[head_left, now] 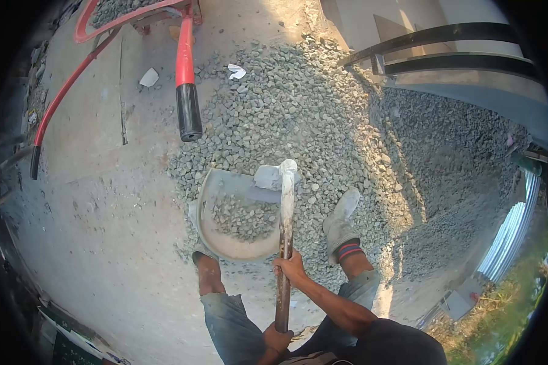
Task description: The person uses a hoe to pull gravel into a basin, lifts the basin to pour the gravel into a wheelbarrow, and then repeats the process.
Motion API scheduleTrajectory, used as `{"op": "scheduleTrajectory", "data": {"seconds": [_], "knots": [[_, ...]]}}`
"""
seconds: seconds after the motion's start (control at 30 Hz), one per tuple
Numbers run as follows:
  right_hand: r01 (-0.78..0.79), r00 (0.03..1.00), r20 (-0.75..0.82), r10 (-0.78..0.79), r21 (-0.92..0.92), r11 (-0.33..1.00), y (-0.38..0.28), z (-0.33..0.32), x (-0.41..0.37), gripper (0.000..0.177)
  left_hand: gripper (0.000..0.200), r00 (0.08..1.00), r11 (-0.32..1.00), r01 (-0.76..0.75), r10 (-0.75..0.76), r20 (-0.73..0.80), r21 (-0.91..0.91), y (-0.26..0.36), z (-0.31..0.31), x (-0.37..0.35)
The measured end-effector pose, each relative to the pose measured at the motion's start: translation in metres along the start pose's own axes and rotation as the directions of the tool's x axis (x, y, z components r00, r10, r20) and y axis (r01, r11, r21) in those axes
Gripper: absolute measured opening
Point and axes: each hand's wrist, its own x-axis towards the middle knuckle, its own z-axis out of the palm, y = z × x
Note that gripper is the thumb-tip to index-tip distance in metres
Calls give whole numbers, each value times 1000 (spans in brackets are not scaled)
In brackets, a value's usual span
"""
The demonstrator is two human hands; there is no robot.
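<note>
I have both hands on the wooden handle [285,225] of a hoe, which runs from my lap up to the stones. My right hand [293,267] wraps around the handle midway. Lower, near its end, my left hand [277,338] is closed around it. The grey hoe blade [266,177], at the whitish far end of the handle, is over the far edge of a shallow basin [231,246]. Grey gravel [245,216] lies inside the basin, which sits between my feet at the edge of a gravel pile [274,109].
A wheelbarrow's red handle [185,55] with a black grip reaches in from the top; gravel is in its tray. My boot [342,222] stands on the stones. Black metal rails [444,39] are at upper right, a darker aggregate heap [450,152] below. Concrete floor [103,231] extends left.
</note>
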Motion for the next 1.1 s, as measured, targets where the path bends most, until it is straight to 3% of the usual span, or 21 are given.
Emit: {"op": "scheduleTrajectory", "data": {"seconds": [0.03,0.1,0.23,0.33,0.37,0.4,0.43,0.47,0.5,0.53,0.57,0.6,0.63,0.67,0.7,0.73,0.8,0.87,0.93,1.0,1.1], "knots": [[22,1000,-8,-22,3,1000,-26,-1,6,33,38,999,999,49,-49,-4,-12,17,4,15],[161,986,37,-161,15,987,-82,-13,38,29,34,985,987,-156,158,-72,26,72,15,57],[472,880,76,-468,-39,881,-260,-15,133,32,28,914,917,-390,375,-153,-86,240,18,194],[799,598,163,-785,-208,565,-404,-17,242,46,24,797,787,-602,582,-163,-132,392,5,313],[817,555,141,-820,-276,506,-450,-18,273,51,25,799,783,-600,579,-162,-162,439,8,356],[862,471,187,-862,-304,405,-491,-14,293,59,20,667,683,-728,684,-297,-60,481,15,395],[810,526,147,-837,-385,442,-517,-5,295,62,18,679,662,-730,677,-284,-169,522,18,425],[747,576,101,-811,-466,473,-537,0,306,65,17,620,627,-773,716,-321,-96,556,23,460],[743,573,106,-812,-486,461,-554,-5,343,65,17,663,649,-743,685,-300,-161,584,23,484],[727,544,213,-812,-602,330,-571,-11,381,72,17,706,670,-707,653,-274,-226,603,22,501],[702,524,324,-788,-687,185,-581,-15,416,78,17,709,665,-704,648,-278,-247,613,24,516],[699,527,335,-781,-694,174,-583,-17,444,78,15,757,669,-642,629,-175,-375,620,25,529],[649,459,295,-838,-755,89,-581,-16,469,85,14,789,673,-562,611,-66,-482,624,25,543],[587,386,262,-885,-809,17,-576,-14,493,92,14,799,679,-552,598,-71,-484,623,33,552],[507,437,290,-852,-861,-33,-569,-14,487,104,11,827,675,-487,561,-43,-554,614,48,557],[482,412,272,-870,-875,-45,-561,-9,484,99,9,844,653,-430,536,-20,-624,610,57,564],[403,469,244,-849,-914,-40,-560,-18,486,99,12,851,668,-400,524,16,-628,601,78,572],[368,507,258,-823,-928,-65,-559,-24,478,97,13,846,703,-499,521,-111,-507,600,85,558],[328,526,247,-814,-942,-74,-559,-37,452,96,11,858,686,-453,509,-69,-569,593,97,530],[291,648,200,-735,-957,-3,-534,-44,416,94,12,899,719,-386,433,-61,-577,569,98,487],[279,721,141,-679,-955,98,-483,-46,377,96,12,915,775,-362,400,-41,-517,514,96,444]]}}
